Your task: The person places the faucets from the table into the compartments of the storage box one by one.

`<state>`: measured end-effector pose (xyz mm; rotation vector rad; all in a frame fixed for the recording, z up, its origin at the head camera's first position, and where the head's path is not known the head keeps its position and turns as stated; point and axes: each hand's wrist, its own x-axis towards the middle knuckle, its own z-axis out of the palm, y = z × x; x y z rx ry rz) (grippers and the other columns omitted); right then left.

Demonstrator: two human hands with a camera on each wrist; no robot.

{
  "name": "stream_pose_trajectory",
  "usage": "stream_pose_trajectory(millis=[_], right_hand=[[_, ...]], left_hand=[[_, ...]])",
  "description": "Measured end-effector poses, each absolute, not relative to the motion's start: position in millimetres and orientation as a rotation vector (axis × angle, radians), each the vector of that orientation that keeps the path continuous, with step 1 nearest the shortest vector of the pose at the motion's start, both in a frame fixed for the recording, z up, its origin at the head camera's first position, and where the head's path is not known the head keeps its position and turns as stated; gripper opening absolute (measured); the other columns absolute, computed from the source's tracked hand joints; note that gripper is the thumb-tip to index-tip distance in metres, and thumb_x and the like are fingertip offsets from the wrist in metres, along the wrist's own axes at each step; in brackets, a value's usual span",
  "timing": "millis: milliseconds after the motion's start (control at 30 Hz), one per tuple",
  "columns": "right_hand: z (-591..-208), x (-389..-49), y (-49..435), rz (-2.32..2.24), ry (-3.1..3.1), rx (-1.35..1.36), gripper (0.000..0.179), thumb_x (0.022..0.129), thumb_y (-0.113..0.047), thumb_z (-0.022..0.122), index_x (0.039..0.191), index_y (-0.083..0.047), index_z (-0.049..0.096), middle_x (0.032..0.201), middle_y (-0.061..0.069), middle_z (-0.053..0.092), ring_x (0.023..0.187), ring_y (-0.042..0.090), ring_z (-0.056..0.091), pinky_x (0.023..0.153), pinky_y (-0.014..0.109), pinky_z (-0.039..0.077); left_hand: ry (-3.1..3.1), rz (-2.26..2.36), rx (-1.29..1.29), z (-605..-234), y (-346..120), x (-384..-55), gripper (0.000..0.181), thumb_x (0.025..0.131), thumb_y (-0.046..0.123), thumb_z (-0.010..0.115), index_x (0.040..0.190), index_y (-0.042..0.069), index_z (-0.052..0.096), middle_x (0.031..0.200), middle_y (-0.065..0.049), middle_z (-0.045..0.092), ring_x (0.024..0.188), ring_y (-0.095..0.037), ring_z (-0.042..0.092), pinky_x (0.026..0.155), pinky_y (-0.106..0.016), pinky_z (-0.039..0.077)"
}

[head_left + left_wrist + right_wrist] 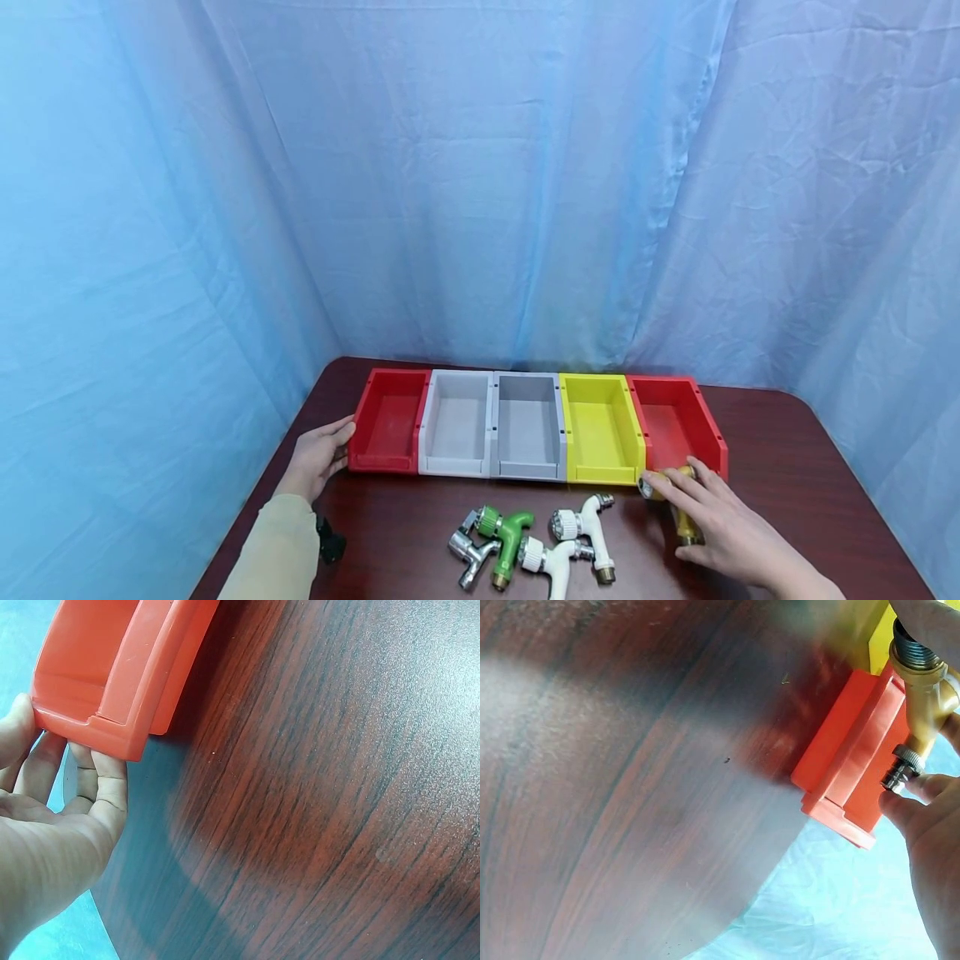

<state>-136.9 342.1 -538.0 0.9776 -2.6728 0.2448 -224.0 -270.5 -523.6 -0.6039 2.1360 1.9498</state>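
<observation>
Right grip (723,525): closed around a brass tap (924,709), with thumb at the threaded end and fingertips at the nozzle end; gap no wider than the tap.
Brass tap: just by the front edge of the right red bin (708,417); impossible to tell whether touching it.
Left grip (315,454): loosely parted, with thumb and fingertips against the outer side of the left red bin (382,463).
Right pose: reaching in from the lower right, back upward, with fingers spread over the tap.
Left pose: reaching in from the lower left, with thumb uppermost and a pale sleeve (273,542) down to the wrist.
Bin row: side by side, left to right, left red, white (453,467), grey (527,472), yellow (606,476), right red.
Loose taps: in front of the row, chrome (474,550) beside green (513,533), then two white taps (592,533) close together, with the nearer one cut off below.
Table (772,425): dark reddish, wood-grained, with rounded far corners.
Room: hung round with pale blue curtains (450,167), creased and softly folded, behind and on both sides.
</observation>
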Motion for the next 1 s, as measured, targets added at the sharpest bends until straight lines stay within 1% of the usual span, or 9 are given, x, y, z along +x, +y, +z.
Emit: stream_pose_trajectory(millis=[133, 267, 367, 667, 867, 1000], right_hand=[[-534.9, -139.2, 342.1, 0.275, -2.701, 0.950, 0.117, 0.053, -0.031, 0.102, 0.156, -0.026, 0.045, 0.139, 0.011, 0.060, 0.127, 0.054, 0.046, 0.086, 0.059, 0.055], [-532.2, -141.6, 342.5, 0.302, -2.762, 0.912, 0.117, 0.056, -0.031, 0.101, 0.157, -0.030, 0.042, 0.141, 0.011, 0.059, 0.129, 0.055, 0.043, 0.085, 0.060, 0.055], [-531.5, -143.9, 343.4, 0.306, -2.770, 0.906, 0.116, 0.057, -0.031, 0.101, 0.157, -0.030, 0.042, 0.141, 0.012, 0.059, 0.130, 0.055, 0.042, 0.085, 0.061, 0.055], [-527.5, -150.3, 344.7, 0.308, -2.763, 0.896, 0.114, 0.058, -0.032, 0.100, 0.156, -0.029, 0.043, 0.140, 0.011, 0.059, 0.130, 0.054, 0.041, 0.086, 0.063, 0.054], [-525.7, -153.7, 346.1, 0.317, -2.779, 0.883, 0.115, 0.057, -0.032, 0.101, 0.156, -0.029, 0.044, 0.140, 0.009, 0.058, 0.131, 0.051, 0.040, 0.086, 0.065, 0.053], [-524.9, -155.5, 347.3, 0.309, -2.783, 0.870, 0.116, 0.055, -0.032, 0.101, 0.156, -0.029, 0.044, 0.139, 0.011, 0.058, 0.131, 0.052, 0.039, 0.087, 0.067, 0.052]], left_hand=[[2.138, 1.948, -0.606, -524.3, -271.2, -224.8, 0.053, 0.104, 0.034, 0.059, 0.153, 0.014, 0.049, 0.151, -0.019, 0.050, 0.120, -0.028, 0.058, 0.096, -0.038, 0.054], [2.138, 1.955, -0.600, -524.5, -271.9, -225.0, 0.054, 0.104, 0.034, 0.060, 0.153, 0.014, 0.050, 0.150, -0.019, 0.051, 0.116, -0.027, 0.058, 0.094, -0.037, 0.054], [2.139, 1.957, -0.603, -524.5, -272.1, -225.0, 0.054, 0.104, 0.034, 0.061, 0.153, 0.014, 0.050, 0.149, -0.019, 0.052, 0.114, -0.025, 0.058, 0.092, -0.036, 0.054], [2.139, 1.953, -0.600, -524.6, -271.2, -224.4, 0.054, 0.104, 0.034, 0.060, 0.154, 0.014, 0.049, 0.151, -0.019, 0.050, 0.116, -0.026, 0.058, 0.091, -0.035, 0.054], [2.144, 1.955, -0.605, -524.4, -271.2, -223.8, 0.053, 0.104, 0.033, 0.060, 0.153, 0.014, 0.049, 0.149, -0.019, 0.051, 0.111, -0.023, 0.059, 0.088, -0.033, 0.054], [2.144, 1.955, -0.603, -523.8, -270.9, -223.1, 0.053, 0.105, 0.033, 0.060, 0.153, 0.014, 0.049, 0.149, -0.019, 0.051, 0.110, -0.023, 0.059, 0.086, -0.031, 0.054]])
